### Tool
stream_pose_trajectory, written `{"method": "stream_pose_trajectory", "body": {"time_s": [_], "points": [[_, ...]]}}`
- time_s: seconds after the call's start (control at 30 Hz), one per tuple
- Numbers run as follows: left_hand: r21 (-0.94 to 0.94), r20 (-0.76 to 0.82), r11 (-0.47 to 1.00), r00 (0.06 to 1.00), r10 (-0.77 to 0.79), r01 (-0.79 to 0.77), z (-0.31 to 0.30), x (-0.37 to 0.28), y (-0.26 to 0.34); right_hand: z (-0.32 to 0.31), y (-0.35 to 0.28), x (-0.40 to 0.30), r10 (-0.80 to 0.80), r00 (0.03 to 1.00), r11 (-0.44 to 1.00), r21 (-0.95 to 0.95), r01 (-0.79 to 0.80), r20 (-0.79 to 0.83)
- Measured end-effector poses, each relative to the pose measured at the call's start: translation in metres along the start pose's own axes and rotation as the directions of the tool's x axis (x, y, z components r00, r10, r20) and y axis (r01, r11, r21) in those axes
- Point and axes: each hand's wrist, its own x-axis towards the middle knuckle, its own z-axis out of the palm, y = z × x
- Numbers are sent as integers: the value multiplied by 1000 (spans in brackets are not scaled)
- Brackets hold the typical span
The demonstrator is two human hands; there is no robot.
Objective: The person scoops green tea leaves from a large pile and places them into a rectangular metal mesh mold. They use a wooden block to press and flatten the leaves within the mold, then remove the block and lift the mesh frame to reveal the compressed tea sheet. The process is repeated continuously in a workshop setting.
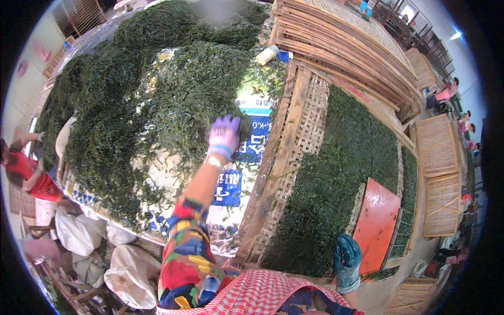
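My left hand, in a purple and pink glove, reaches into a heap of wet green tea-like leaves or seaweed strands on printed plastic sheeting. Strands lie against its fingers; whether they are gripped is hidden. My right hand, in a dark teal glove, is at the lower right with its fingers curled, beside a red board. No object shows clearly in it. Between the hands, a woven bamboo tray with a wooden frame bears a flat layer of the green strands.
Stacked wooden-framed trays stand at the upper right, near a pale cylindrical container. White sacks lie at the lower left. A person in red is at the far left; other people are at the far right.
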Motion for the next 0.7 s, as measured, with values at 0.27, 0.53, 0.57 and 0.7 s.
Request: {"method": "stream_pose_trajectory", "body": {"time_s": [0.27, 0.53, 0.57, 0.7], "points": [[102, 54, 948, 950, -309, 302, -43, -183, 27, 1, 1, 3, -6, 1000, 994, 108, 6, -3], [-79, 80, 824, 827, -556, 561, -44, 21, -34, -3, 5, -9, -19, 997, 994, 107, 11, 81], [-121, -61, 859, 860, -507, 497, -47, 37, -42, -6, 6, -11, -39, 996, 996, 89, 32, 79], [-58, -302, 967, 919, -253, 247, -84, 53, -25, -12, 11, -19, -82, 996, 996, 27, 81, 40]]}}
